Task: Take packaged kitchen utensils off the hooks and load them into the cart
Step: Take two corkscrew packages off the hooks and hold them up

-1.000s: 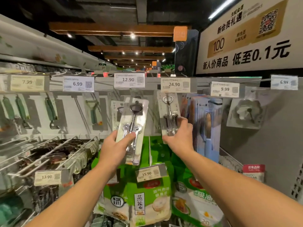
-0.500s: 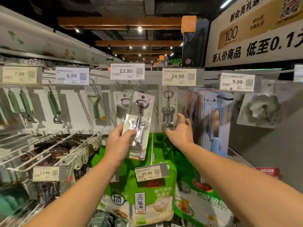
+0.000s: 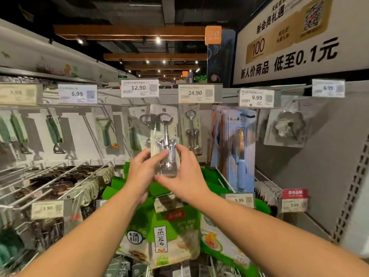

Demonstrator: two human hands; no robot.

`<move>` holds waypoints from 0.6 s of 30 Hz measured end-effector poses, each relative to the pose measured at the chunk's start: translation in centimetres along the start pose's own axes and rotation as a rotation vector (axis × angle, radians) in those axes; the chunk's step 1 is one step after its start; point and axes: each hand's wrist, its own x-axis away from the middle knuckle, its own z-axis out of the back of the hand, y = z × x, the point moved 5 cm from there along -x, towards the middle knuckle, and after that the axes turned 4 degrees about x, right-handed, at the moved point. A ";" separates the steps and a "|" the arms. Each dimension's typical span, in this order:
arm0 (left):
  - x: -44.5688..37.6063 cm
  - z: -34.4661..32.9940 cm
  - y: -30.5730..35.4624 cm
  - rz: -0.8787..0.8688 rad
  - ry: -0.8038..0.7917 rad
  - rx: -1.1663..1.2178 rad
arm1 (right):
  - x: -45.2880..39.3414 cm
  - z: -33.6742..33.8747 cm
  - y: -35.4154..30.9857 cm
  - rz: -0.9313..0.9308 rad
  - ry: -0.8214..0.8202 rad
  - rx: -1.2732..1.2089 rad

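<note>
A: Both hands are up at the display wall. The packaged corkscrew [image 3: 164, 140] is held between them, upright, directly below the 12.90 price tag [image 3: 139, 88].

B: Who has the grip?

A: Both. The left hand [image 3: 142, 172] curls its fingers round the pack's left edge, thumb across the front of the clear blister. The right hand [image 3: 184, 176] clasps the right edge and the bottom corner, thumb low beneath the pack, fingers [image 3: 182, 149] wrapped up the side.

B: Is it on a hook?

A: Cannot tell. The card's top sits just under the 12.90 price tag, overlapping another corkscrew pack [image 3: 144, 124] hanging behind it, and the hook itself is not clear.

B: What is around it?

A: To the right of the 12.90 price tag, under a 24.90 tag [image 3: 196, 93], one more winged corkscrew card [image 3: 192, 130] hangs against the panel, just beside the held pack. Further right, a stack of blue-carded items [image 3: 235, 144] under a 9.99 tag [image 3: 256, 97]. To the left of the 12.90 price tag, a green-handled peeler [image 3: 105, 130] hangs beneath a 6.99 tag [image 3: 77, 93].

B: And lower down?

A: Well below the 12.90 price tag, beneath the forearms, green food-wrap style bags [image 3: 171, 234] hang in rows.
</note>
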 end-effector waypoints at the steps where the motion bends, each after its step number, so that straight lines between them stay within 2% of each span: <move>1: 0.3 -0.2 -0.1 0.008 -0.006 -0.001 | 0.2 0.0 0.1 -0.022 -0.007 -0.017; 5: 1.4 -1.4 0.0 -0.045 -0.017 -0.095 | 1.2 0.5 0.3 -0.085 0.047 -0.092; 8: 2.1 -1.7 0.5 -0.078 -0.014 -0.223 | 1.8 1.6 0.4 -0.065 0.082 -0.071; 13: 2.0 -0.9 1.3 -0.101 0.075 -0.386 | 2.7 4.0 1.3 -0.054 0.131 -0.001; 18: 1.4 1.4 1.9 -0.095 0.127 -0.391 | 3.5 5.8 2.5 -0.049 0.146 0.036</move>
